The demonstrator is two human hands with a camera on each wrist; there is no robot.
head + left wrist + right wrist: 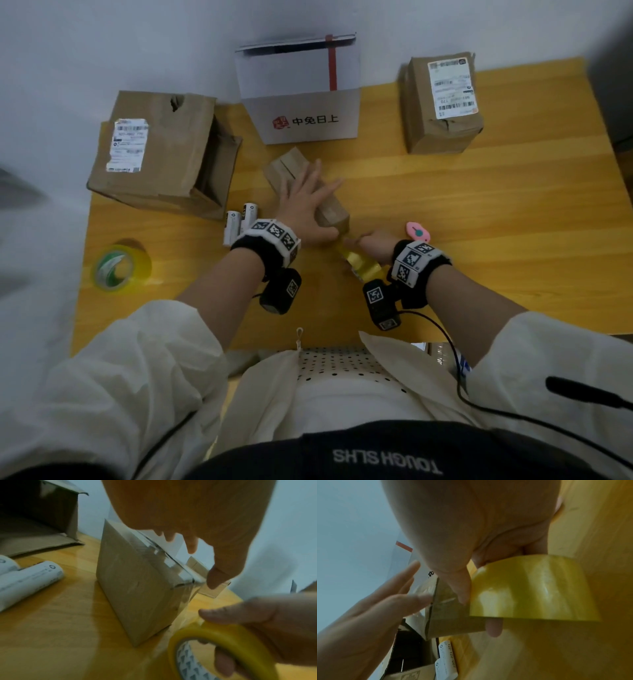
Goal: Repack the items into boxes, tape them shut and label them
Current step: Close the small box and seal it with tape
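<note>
A small brown cardboard box (pixel 291 164) lies in the middle of the wooden table (pixel 479 212). My left hand (pixel 306 195) lies flat on its top, fingers straight and spread, pressing it down. Glossy clear tape runs along the box's top seam (pixel 164 559). My right hand (pixel 368 241) grips a yellow tape roll (pixel 359 265) right at the box's near end, thumb on the roll's outside and fingers through its core. In the right wrist view the tape roll (pixel 534 588) touches the box (pixel 447 615), with the thumb (pixel 460 588) at the join.
Two white cylinders (pixel 239 219) lie left of the small box. An open brown carton (pixel 161 150) lies on its side at the far left. A white printed box (pixel 301 102) stands behind, a sealed labelled parcel (pixel 442 102) at the back right. A second tape roll (pixel 121 269) and a pink tool (pixel 418 231) lie nearby.
</note>
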